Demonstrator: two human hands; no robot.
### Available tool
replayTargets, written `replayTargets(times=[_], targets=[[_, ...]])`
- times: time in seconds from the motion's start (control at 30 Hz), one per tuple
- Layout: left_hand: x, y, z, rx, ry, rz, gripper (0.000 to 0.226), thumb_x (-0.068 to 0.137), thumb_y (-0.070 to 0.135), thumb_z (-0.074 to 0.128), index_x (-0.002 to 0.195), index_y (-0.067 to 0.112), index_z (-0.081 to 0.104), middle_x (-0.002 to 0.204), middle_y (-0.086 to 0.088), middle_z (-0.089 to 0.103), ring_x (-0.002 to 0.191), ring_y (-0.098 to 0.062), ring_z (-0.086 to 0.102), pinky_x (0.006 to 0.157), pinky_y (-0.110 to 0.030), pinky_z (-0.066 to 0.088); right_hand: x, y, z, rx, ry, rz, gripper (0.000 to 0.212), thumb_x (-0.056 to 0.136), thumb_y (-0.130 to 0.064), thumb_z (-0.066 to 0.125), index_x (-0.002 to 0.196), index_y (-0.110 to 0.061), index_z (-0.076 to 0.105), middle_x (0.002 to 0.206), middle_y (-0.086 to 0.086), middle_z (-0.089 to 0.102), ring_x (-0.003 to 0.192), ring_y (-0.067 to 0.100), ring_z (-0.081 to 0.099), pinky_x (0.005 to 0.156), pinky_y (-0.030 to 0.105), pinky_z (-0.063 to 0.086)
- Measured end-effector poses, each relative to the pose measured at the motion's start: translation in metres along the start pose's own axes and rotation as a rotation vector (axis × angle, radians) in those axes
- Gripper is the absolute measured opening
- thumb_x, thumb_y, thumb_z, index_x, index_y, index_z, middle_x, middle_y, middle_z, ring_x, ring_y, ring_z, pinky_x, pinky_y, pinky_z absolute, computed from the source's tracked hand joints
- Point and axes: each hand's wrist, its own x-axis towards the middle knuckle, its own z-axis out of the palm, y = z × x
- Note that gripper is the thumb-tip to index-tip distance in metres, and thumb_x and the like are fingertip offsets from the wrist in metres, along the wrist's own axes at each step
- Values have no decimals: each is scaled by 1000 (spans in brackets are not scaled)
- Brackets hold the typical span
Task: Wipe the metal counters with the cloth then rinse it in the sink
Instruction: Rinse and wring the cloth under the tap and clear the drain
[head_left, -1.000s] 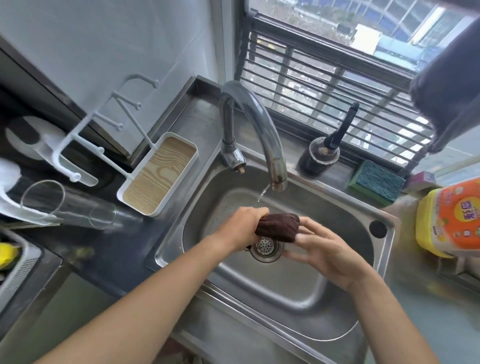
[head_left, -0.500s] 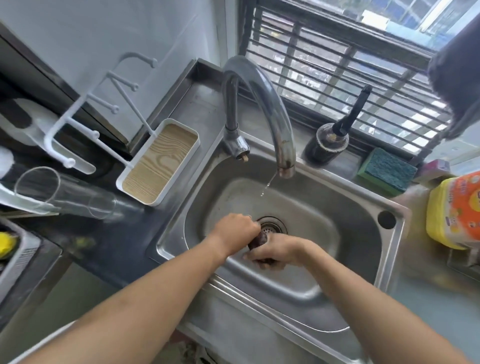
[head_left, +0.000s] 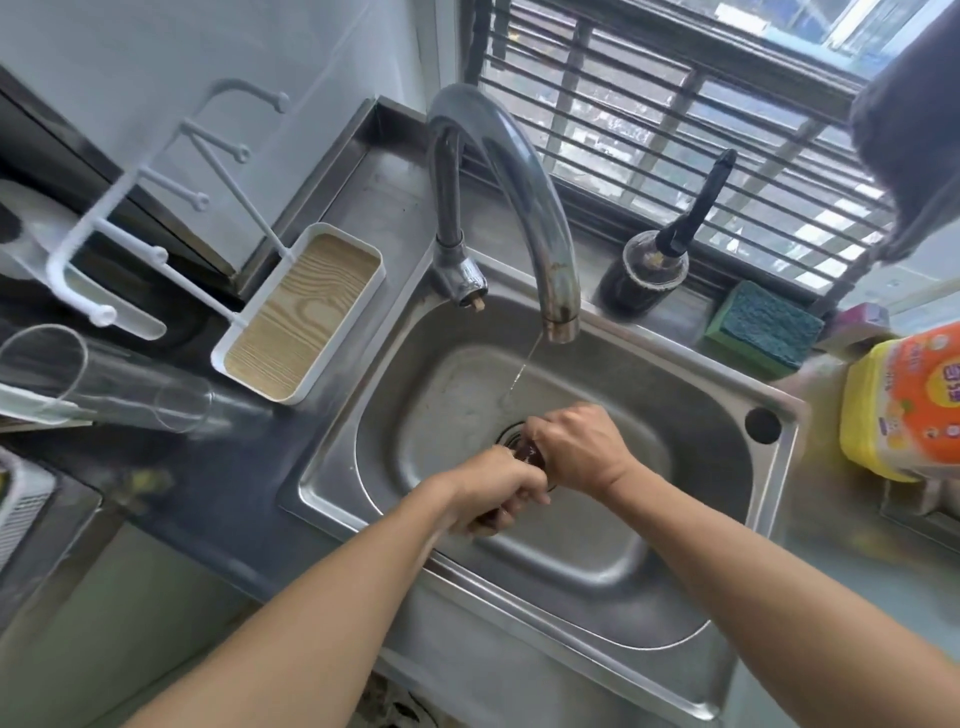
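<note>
We squeeze the soft, wet dark brown cloth, probably light, both hands gripping its ends, at six o'clock from the tap.

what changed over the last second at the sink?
Both hands, the left and the right, dropped from under the tap toward the drain and closed tight round the cloth, now nearly hidden, as if wringing it. Unchanged: the thin trickle runs, both hands grip the cloth, and the sponge sits put.

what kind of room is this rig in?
Most likely a small home kitchen: a steel sink with a running faucet, a scrub sponge on the ledge by a barred window, and a drinking glass nearby.
</note>
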Motion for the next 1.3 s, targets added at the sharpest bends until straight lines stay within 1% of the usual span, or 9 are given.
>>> replayTargets(times=[0.17, 0.37, 0.5, 0.6, 0.7, 0.77, 0.93, 1.07, 1.3], targets=[[1, 7, -14, -128, -282, -114, 51, 89, 73, 47, 74, 24, 50, 54, 12, 31, 39, -2, 26, 39, -17, 10, -21, -3, 12, 253, 109, 213, 13, 68, -35, 57, 70, -23, 62, 61, 0, 64, 56, 30, 65, 46, 32, 45], [24, -15, -37, 1017, 296, 419, 22, 88, 41, 68, 102, 27, 58, 100, -4, 68, 93, -30, 64, 73, -33, 47, -30, 10, -13, 1249, -629, 527, 48, 76, -45, 85, 109, -15, 67, 103, 4, 69, 99, 17, 64, 90, 35, 50], [18, -20, -40, 1174, 513, 984, 35, 86, 21, 65, 120, 23, 57, 98, -4, 59, 81, -29, 62, 65, -35, 50, -44, 26, -20, 2036, -690, 704, 66, 78, -55, 81, 118, -4, 66, 122, 19, 67, 119, 29, 63, 105, 65, 46], [18, -4, -22, 1240, 617, 1286, 26, 91, 21, 56, 116, 21, 66, 94, -4, 59, 74, -25, 53, 62, -34, 46, -44, 9, -6, 2319, -983, 476, 81, 84, -52, 75, 145, -6, 48, 141, 29, 53, 134, 37, 52, 101, 63, 46], [21, 4, -24, 1479, 563, 1375, 15, 94, 19, 55, 102, 20, 67, 89, -5, 59, 71, -25, 51, 56, -35, 45, -35, -9, -6, 2113, -1208, 372, 52, 90, -38, 70, 133, -9, 62, 113, 14, 73, 83, 15, 74, 64, 21, 59], [19, 5, -29, 1637, 584, 1235, 16, 90, 13, 50, 88, 20, 64, 78, -3, 60, 61, -24, 57, 45, -31, 44, -27, -19, -8, 1939, -1226, 519, 19, 94, -29, 65, 101, -15, 75, 69, 0, 65, 44, 5, 49, 37, 12, 34], [2, 9, -8, 1656, 442, 429, 24, 92, 7, 49, 108, 10, 67, 110, -12, 70, 99, -36, 69, 66, -36, 43, -1, -33, -1, 811, -983, 546, 32, 82, -42, 76, 66, -21, 57, 64, 3, 63, 56, 20, 53, 52, 26, 41], [5, 0, 2, 1427, 516, 274, 22, 87, 8, 56, 105, 12, 68, 109, -12, 70, 100, -35, 68, 70, -35, 43, -1, -40, 0, 280, -647, 378, 22, 83, -44, 61, 84, -23, 62, 97, 9, 74, 92, 34, 69, 66, 31, 42], [7, -14, 16, 438, 516, 101, 20, 74, 18, 60, 80, 1, 66, 83, -17, 72, 80, -37, 68, 57, -26, 43, 10, -20, -6, -77, -420, 62, 20, 86, -26, 55, 87, -14, 71, 93, 9, 76, 87, 36, 73, 64, 31, 40]])
